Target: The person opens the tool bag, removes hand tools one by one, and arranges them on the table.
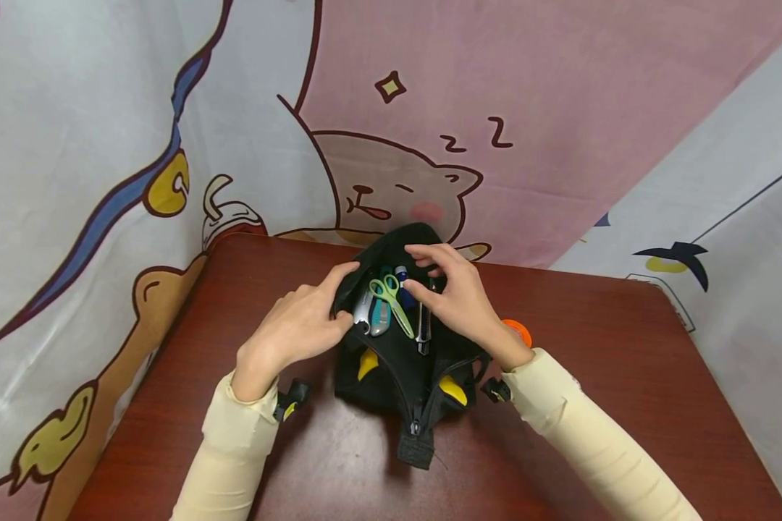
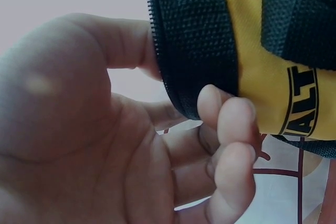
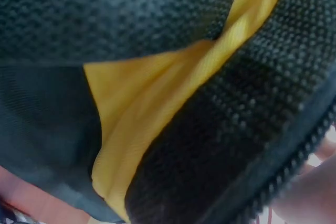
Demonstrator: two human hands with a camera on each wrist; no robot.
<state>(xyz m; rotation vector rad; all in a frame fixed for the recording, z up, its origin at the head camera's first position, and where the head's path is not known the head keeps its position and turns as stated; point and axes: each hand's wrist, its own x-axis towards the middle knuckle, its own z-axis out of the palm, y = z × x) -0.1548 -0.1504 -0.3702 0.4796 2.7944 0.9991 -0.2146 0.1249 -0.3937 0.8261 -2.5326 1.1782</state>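
Observation:
A black and yellow zippered tool bag stands unzipped on the table. My left hand grips its left rim; in the left wrist view the thumb lies inside the zipper edge and curled fingers outside. My right hand is over the right side of the opening, thumb and fingers apart with nothing visible between them. Inside are light green scissors, a teal utility knife, a black utility knife, a white and grey item and a blue tube with a pale cap. The right wrist view shows mostly bag fabric.
An orange round object sits on the table, partly behind my right wrist. The reddish-brown table meets a cartoon-printed cloth at its back and sides. A webbing strap sticks out from the bag's side.

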